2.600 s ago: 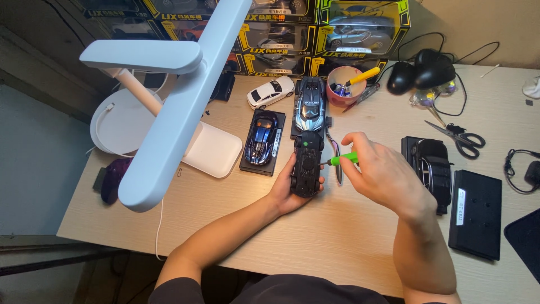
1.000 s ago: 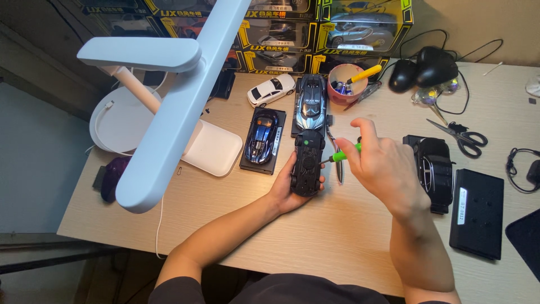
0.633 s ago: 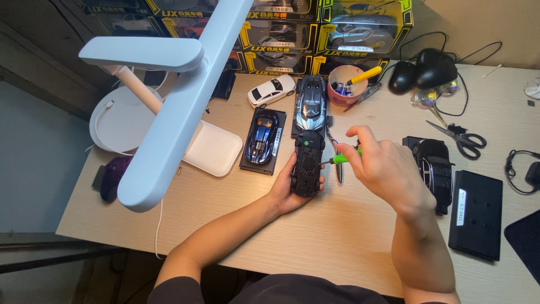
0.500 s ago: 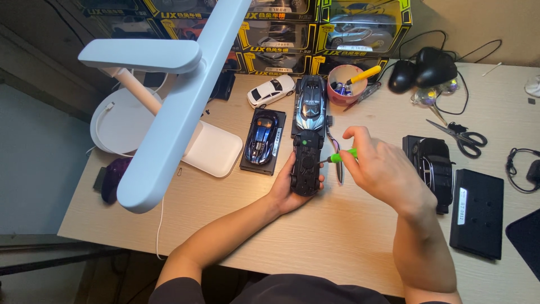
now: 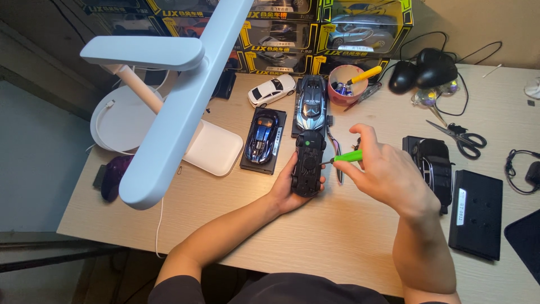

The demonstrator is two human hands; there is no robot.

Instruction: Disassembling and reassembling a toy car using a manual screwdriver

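Observation:
My left hand [image 5: 288, 188] grips a black toy car [image 5: 307, 164] lying upside down on the wooden desk [image 5: 337, 236], its underside facing up. A green-handled screwdriver [image 5: 346, 157] is pinched in my right hand [image 5: 388, 177], and its tip touches the right edge of the car's underside. Just beyond the black car lies a silver-blue toy car [image 5: 311, 104] on a black base.
A white desk lamp [image 5: 169, 101] reaches over the left of the desk. A blue car on a black plinth [image 5: 262, 139], a white car [image 5: 271, 90], a pink cup of tools [image 5: 347, 84], scissors [image 5: 458, 136], two black mice [image 5: 424, 70], black bases [image 5: 475, 214] and boxed model cars [image 5: 315, 25] surround the hands.
My right hand has shifted the screwdriver slightly while keeping its tip at the car's underside. The left hand and the black car have stayed in place.

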